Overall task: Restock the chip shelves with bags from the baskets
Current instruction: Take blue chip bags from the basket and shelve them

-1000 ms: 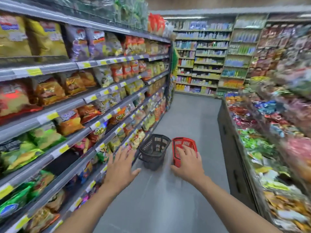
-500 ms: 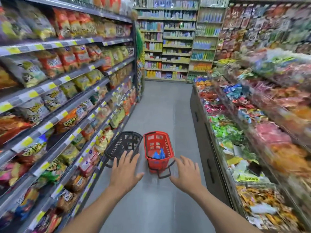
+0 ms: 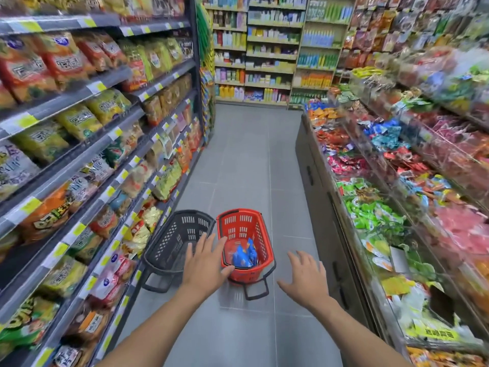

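Observation:
Two baskets stand side by side on the aisle floor ahead of me. The red basket [image 3: 244, 229] holds blue chip bags [image 3: 244, 254]; the black basket [image 3: 180, 238] beside it looks empty. My left hand [image 3: 205, 262] is stretched out with fingers spread, over the gap between the baskets and overlapping the red basket's near-left rim. My right hand [image 3: 304, 276] is open too, palm down, over the floor to the right of the red basket. Neither hand holds anything. The chip shelves [image 3: 87, 152] run along my left, filled with bags.
A low counter [image 3: 317, 181] with clear bins of wrapped sweets lines the right side of the aisle. Shelves of bottles [image 3: 267, 49] close the far end. Grey tiled floor [image 3: 246, 160] stretches between the two sides beyond the baskets.
The view has swung right and closer to the baskets, so the red basket's inside and blue bags now show. Both hands stay open and reach further forward; my left hand now overlaps the red basket's rim.

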